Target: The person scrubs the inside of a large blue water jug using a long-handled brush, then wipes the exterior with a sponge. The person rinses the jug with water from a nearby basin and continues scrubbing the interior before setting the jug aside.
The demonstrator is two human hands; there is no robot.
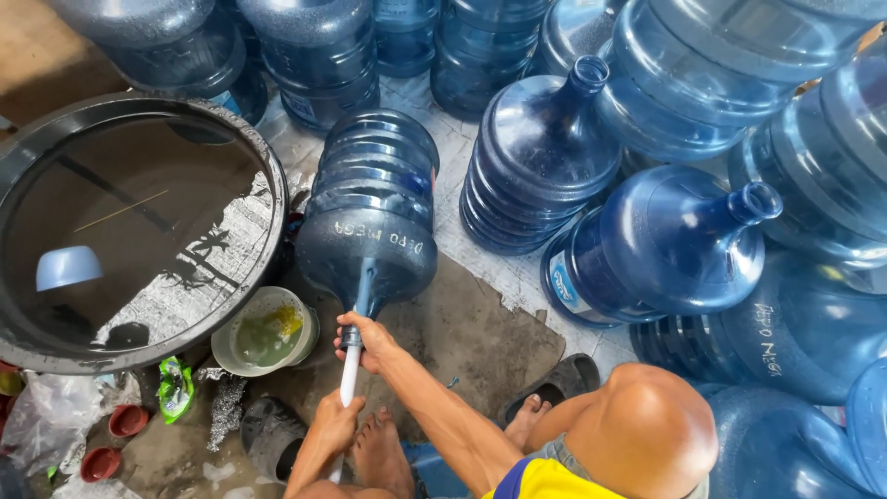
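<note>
One view only, from a head-worn camera set above and slightly behind the seated person, facing steeply down and forward. The person's knee fills the lower right foreground, very near the lens. The floor occupies mid-frame at close range. The black tub sits at left; stacked blue jugs close the top and right edges.

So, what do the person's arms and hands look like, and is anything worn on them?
Both arms are bare to the shoulder: no sleeves, no gloves. The left hand and the right hand show no watch or ring. At the shoulder begins a yellow top with a blue edge.
</note>
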